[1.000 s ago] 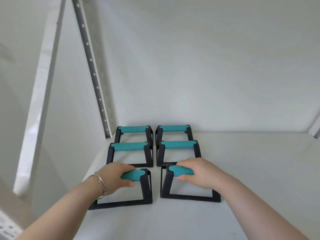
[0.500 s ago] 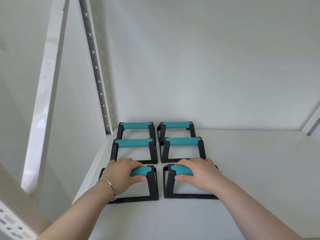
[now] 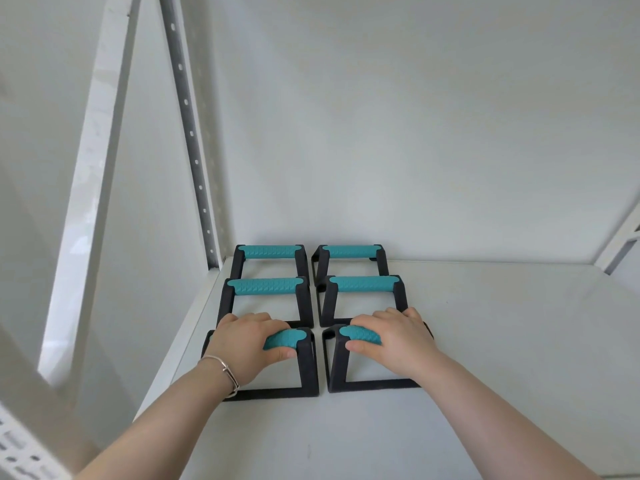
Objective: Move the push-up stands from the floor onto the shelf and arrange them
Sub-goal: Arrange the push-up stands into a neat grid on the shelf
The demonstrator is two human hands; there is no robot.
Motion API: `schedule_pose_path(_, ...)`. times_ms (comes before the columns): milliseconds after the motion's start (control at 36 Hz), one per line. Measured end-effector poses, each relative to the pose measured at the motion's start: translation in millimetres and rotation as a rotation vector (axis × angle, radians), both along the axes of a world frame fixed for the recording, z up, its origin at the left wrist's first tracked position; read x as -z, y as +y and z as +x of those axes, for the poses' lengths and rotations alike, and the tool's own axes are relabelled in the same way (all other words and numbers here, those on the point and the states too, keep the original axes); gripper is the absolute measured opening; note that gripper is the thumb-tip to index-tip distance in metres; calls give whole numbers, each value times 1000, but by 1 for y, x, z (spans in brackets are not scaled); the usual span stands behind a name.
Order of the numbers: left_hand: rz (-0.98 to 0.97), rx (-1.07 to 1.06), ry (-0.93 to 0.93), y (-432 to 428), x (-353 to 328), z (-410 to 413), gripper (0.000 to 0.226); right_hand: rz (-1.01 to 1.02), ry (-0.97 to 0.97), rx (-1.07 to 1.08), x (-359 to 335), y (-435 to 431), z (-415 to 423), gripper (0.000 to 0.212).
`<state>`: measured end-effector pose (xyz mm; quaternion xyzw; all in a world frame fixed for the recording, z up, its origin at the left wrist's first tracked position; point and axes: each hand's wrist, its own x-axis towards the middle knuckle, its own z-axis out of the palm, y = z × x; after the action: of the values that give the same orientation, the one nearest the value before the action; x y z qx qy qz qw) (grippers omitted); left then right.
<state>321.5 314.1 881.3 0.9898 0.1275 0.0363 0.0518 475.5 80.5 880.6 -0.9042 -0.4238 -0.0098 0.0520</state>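
Several black push-up stands with teal grips sit in two columns on the white shelf (image 3: 485,341). My left hand (image 3: 247,344) is wrapped around the grip of the front left stand (image 3: 306,362). My right hand (image 3: 394,337) grips the handle of the front right stand (image 3: 334,362). Both front stands rest flat on the shelf, close side by side. Behind them stand the middle left stand (image 3: 265,286) and middle right stand (image 3: 365,283). Against the back wall are the rear left stand (image 3: 270,251) and rear right stand (image 3: 348,251).
A grey perforated upright (image 3: 192,133) runs up the back left corner. A white shelf post (image 3: 93,168) slants at the left. The shelf's left edge lies just beside the left column. A white bracket (image 3: 620,244) shows at the far right. A bracelet circles my left wrist (image 3: 225,372).
Both hands slid the two front stands back, toward the middle row. The gaps have narrowed and the front stands now line up with the columns.
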Motion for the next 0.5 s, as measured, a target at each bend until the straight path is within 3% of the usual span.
schedule_pose_path(139,-4,-3,2,-1,1,0,55,-19,2,15,0,3,1,70)
schedule_pose_path(333,-2,-3,11,-1,-1,1,55,8,-23,2,1,2,4,89)
schedule_pose_path(500,9,-1,12,1,0,3,56,0,-5,16,1,2,5,82)
